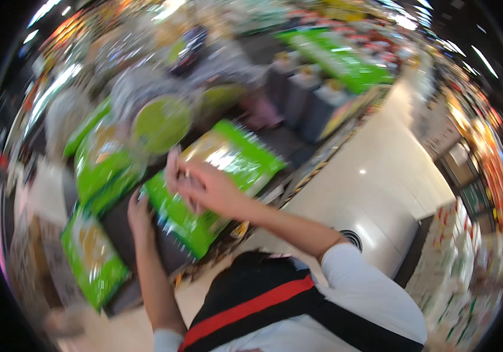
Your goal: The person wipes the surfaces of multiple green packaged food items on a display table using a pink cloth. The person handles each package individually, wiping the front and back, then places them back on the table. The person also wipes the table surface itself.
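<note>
My right hand (192, 185) is over a green plastic food packet (233, 156) with a clear window, its fingers bent; motion blur hides whether it grips anything. My left hand (140, 209) rests at the left edge of this green packaging, on or just above the dark display surface (123, 229). To its left lie another green packet (90, 253) and a stack of similar packets (106, 163). Beyond my hands sits a round item with a green lid (162, 124), partly wrapped in clear plastic.
Dark boxes (295, 97) and a long green packet (339, 57) stand farther along the display. A pale tiled aisle floor (357, 176) runs to the right. Stacked white packages (445, 264) are at the lower right, shelves with goods (484, 145) beyond.
</note>
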### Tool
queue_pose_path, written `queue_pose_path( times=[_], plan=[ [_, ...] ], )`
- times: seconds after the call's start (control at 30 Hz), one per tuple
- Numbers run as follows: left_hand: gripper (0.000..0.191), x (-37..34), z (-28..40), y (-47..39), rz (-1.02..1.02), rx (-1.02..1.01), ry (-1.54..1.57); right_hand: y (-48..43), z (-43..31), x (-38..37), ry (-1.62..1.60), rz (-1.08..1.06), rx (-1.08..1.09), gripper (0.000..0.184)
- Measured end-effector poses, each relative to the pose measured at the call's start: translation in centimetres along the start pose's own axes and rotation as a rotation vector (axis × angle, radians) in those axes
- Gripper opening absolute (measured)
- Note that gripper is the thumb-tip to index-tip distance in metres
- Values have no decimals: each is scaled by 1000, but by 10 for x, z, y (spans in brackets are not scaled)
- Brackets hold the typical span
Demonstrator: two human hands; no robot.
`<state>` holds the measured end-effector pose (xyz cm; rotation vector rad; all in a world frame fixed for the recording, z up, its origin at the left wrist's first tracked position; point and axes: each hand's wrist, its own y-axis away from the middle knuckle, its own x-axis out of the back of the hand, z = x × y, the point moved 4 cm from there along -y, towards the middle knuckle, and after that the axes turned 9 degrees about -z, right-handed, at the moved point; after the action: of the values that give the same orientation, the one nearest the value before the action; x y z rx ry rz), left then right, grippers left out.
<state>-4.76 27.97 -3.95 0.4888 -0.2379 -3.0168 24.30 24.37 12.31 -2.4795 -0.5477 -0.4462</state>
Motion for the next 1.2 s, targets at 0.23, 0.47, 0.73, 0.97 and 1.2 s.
queue_pose_path(
  times=[0.23, 0.47, 0.73, 0.97, 1.2],
  plan=[
    [31, 4, -1, -3, 7, 22, -25, -63, 59, -126, 860, -196, 302, 41],
    [38, -14, 7, 9, 91, 25, -57, 75, 0, -103, 896, -500, 175, 28],
    [64, -26, -15, 37, 193, -120, -671, 59, -34, -18, 310, -238, 4, 28],
    [77, -74, -5, 80, 217, -165, -846, 14, 42, -39, 936, -78, 177, 35],
    [72, -72, -11, 82, 208, -266, -837, 19, 108, 72, 993, 145, -212, 28]
  ],
)
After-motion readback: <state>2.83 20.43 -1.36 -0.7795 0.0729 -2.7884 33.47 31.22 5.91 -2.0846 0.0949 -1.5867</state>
